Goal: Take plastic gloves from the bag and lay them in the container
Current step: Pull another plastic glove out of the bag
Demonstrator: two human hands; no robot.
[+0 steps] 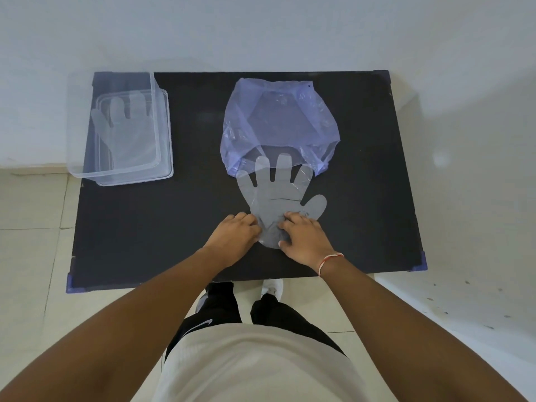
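Observation:
A clear plastic glove (280, 195) lies flat on the black table, its fingertips tucked into the mouth of the pale blue plastic bag (278, 120) behind it. My left hand (235, 236) and my right hand (304, 239) grip the glove's cuff from either side, bunching it between them. At the table's far left corner stands a clear plastic container (165, 132) with another clear glove (124, 126) lying flat inside it.
The black table (145, 227) has blue corner caps and stands against a white wall. The container overhangs the table's left edge a little. Tiled floor and my legs show below the near edge.

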